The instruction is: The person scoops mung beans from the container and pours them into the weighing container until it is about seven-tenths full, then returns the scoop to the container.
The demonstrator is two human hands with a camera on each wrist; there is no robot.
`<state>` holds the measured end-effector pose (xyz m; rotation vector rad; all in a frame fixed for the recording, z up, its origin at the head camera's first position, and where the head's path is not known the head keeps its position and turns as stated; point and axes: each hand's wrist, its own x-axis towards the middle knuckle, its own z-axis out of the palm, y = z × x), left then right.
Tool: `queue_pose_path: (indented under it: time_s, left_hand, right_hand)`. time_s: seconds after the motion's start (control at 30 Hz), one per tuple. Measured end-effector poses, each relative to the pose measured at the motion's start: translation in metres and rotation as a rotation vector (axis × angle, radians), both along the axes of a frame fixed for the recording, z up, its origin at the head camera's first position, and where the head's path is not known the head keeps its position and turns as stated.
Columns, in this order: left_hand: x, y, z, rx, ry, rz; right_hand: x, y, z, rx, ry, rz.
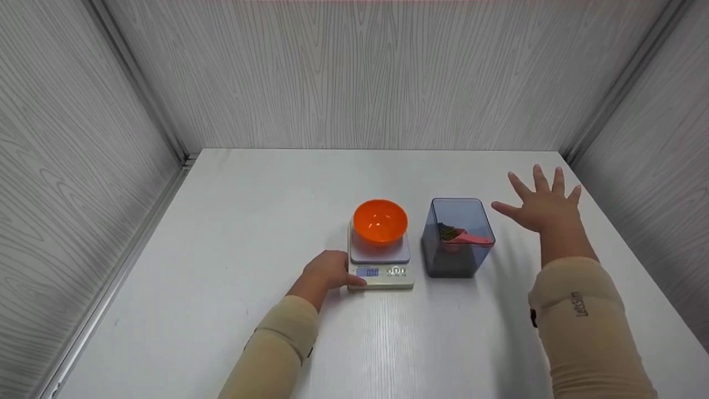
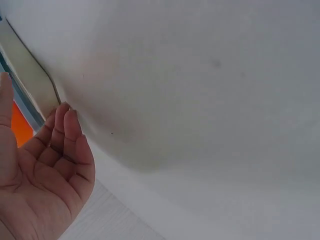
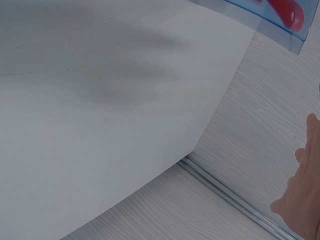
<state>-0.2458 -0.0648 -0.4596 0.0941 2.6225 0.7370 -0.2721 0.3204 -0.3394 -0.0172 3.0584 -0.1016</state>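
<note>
A small white kitchen scale (image 1: 396,281) stands on the table, its display reading 0.00. An orange bowl (image 1: 380,221) sits on its weighing plate. My left hand (image 1: 329,270) grips the scale's left side near the front, thumb over the front corner. In the left wrist view its bent fingers (image 2: 72,125) lie against the scale's cream-coloured side (image 2: 30,65). To the scale's right is a clear bluish square container (image 1: 457,257) with dark green grains (image 1: 446,231) and a pink scoop (image 1: 471,239) inside. My right hand (image 1: 545,210) is raised beyond the container's right side, fingers spread, holding nothing.
The white table (image 1: 266,194) ends at a grey wood-grain back wall (image 1: 354,77). Similar panels rise on the left (image 1: 61,138) and right (image 1: 648,155), with metal strips at the corners. Under my right arm, a shadow falls on the table.
</note>
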Motion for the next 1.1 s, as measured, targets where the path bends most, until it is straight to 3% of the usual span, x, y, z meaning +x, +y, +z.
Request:
queue_pose_path:
  time_s: [0.13, 0.37, 0.63, 0.93, 1.1]
  left_hand:
    - [-0.002, 0.0, -0.002, 0.012, -0.004, -0.017]
    - [0.0, -0.001, -0.004, 0.05, -0.052, 0.041]
    - [0.002, 0.0, -0.003, 0.022, -0.045, 0.019]
    - [0.005, 0.0, -0.004, 0.004, -0.06, 0.033]
    - [0.007, 0.001, -0.003, 0.006, -0.069, 0.04]
  right_hand:
    - [-0.001, 0.001, -0.002, -0.028, -0.015, -0.004]
    - [-0.006, -0.001, -0.004, -0.084, -0.065, -0.01]
    - [-0.011, -0.021, 0.001, -0.066, -0.099, 0.03]
    - [-0.016, -0.055, -0.001, -0.003, -0.037, 0.204]
    - [-0.015, -0.076, -0.003, 0.014, -0.087, 0.294]
